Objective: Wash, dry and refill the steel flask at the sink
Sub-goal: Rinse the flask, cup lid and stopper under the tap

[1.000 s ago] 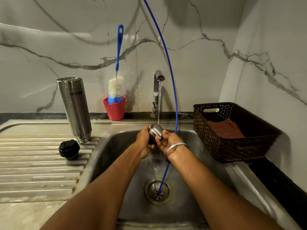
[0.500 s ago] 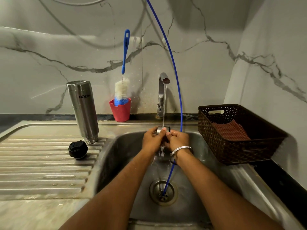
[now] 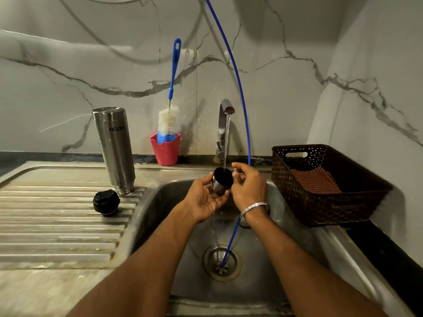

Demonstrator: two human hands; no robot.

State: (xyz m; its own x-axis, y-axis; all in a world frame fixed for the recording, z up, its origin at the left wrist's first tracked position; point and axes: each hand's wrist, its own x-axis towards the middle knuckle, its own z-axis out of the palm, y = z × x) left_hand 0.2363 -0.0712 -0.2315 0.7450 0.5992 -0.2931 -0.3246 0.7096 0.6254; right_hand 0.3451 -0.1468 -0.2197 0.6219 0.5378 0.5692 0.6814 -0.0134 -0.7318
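The steel flask (image 3: 114, 149) stands upside down on the draining board, mouth down. Its black stopper (image 3: 106, 202) lies just in front of it. Over the sink basin (image 3: 160, 202), my left hand (image 3: 203, 200) cradles the small steel cup lid (image 3: 221, 181) from below, its dark opening tilted up. My right hand (image 3: 248, 188) pinches the cup's rim on the right side. Water runs from the tap (image 3: 225, 124) straight into the cup and drips down toward the drain (image 3: 222, 263).
A red holder (image 3: 165, 148) with a blue-handled bottle brush (image 3: 170, 110) stands against the back wall. A dark woven basket (image 3: 325, 186) with a reddish cloth (image 3: 314, 180) sits right of the sink. A blue tube (image 3: 240, 92) arcs down into the drain.
The cup lid has been turned so its opening faces up under the stream. My hands have spread apart around it, and the view has shifted so everything sits further right.
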